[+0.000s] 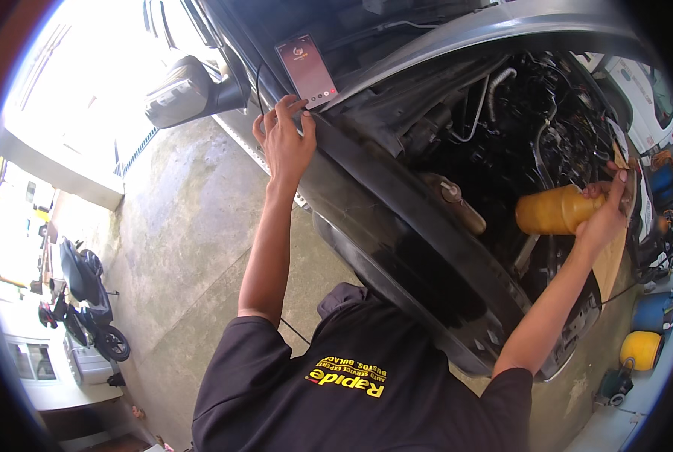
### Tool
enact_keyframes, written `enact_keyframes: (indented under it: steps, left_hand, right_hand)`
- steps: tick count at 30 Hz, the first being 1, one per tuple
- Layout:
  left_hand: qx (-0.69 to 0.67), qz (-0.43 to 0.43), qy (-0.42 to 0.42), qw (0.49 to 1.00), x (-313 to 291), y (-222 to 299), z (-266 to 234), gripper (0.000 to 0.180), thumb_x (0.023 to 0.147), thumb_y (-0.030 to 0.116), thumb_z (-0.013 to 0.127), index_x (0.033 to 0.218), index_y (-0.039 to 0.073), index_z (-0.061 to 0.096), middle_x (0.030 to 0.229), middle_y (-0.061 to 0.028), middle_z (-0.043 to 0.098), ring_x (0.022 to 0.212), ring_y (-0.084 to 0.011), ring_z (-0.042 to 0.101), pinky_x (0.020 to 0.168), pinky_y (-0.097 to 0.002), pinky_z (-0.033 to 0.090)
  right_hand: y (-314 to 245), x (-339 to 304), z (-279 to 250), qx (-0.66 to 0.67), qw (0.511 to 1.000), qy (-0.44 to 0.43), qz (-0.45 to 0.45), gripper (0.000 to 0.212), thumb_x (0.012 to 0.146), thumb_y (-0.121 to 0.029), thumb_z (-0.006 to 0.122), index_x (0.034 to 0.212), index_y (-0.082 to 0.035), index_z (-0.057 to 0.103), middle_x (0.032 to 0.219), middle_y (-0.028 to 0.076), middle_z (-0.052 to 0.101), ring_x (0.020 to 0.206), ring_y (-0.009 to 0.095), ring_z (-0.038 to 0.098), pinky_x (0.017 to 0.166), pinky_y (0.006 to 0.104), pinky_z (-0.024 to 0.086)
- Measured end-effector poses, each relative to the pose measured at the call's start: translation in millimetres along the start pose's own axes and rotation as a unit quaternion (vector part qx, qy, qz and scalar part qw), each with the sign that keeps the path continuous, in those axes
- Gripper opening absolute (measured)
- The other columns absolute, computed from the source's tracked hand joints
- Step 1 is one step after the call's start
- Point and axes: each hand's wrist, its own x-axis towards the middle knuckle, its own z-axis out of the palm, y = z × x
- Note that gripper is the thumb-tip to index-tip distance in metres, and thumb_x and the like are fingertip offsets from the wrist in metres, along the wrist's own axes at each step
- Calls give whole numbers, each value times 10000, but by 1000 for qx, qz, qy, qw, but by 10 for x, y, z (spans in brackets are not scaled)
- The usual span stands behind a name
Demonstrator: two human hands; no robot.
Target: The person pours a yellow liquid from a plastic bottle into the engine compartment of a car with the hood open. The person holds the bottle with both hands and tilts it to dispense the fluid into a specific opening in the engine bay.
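Observation:
My left hand [287, 143] reaches up over the car's fender, its fingers spread and holding nothing. A fingertip meets the lower edge of a phone [307, 71], which lies with its lit, reddish screen up by the base of the windshield. On the right, my right hand [604, 215] is at the front of the open engine bay [502, 143]. Its fingers curl round the end of a yellow-orange plastic container [553, 210], held on its side. A brown, flat piece [611, 260] shows behind that hand; whether the hand touches it I cannot tell.
The dark fender [397, 218] runs between my arms, with a capped reservoir [457, 202] inside it. A side mirror [182, 90] juts out at upper left. A motorcycle [88, 297] stands far left. Blue [653, 310] and yellow containers [641, 350] line the right wall.

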Motion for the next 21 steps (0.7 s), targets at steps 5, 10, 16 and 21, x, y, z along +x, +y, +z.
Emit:
enact_keyframes:
  steps: [5,10,16,21]
  left_hand:
    - [-17,-4,39,999,-16,27,-26,408,1092,247,630,1449,61,558,1315,1,817,1394,-293,619,1298,-574,221]
    - [-84,-36,100,991,-164,112,-55,407,1069,210,645,1434,52,559,1331,4,812,1358,-291,625,1300,-569,223]
    - [-75,-34,71,994,-108,161,75,432,1069,208,641,1455,49,531,1362,3,800,1394,-296,592,1307,-576,202]
    - [-40,-23,52,998,-86,67,155,436,1073,225,639,1464,63,532,1402,12,784,1415,-292,575,1314,-591,168]
  right_hand:
    - [71,35,-38,4,1000,-10,-7,439,1136,-408,688,1249,12,749,697,35,588,646,126,577,640,292,479]
    - [35,21,2,-6,1000,-6,-17,475,1142,-403,676,1261,55,718,688,43,556,640,143,555,652,308,488]
    - [76,30,26,-6,1000,-14,-21,504,1142,-411,675,1277,73,709,686,49,548,642,150,551,663,314,499]
    - [74,30,11,-12,1000,1,-23,511,1143,-413,676,1291,74,712,693,47,559,655,144,560,666,313,500]
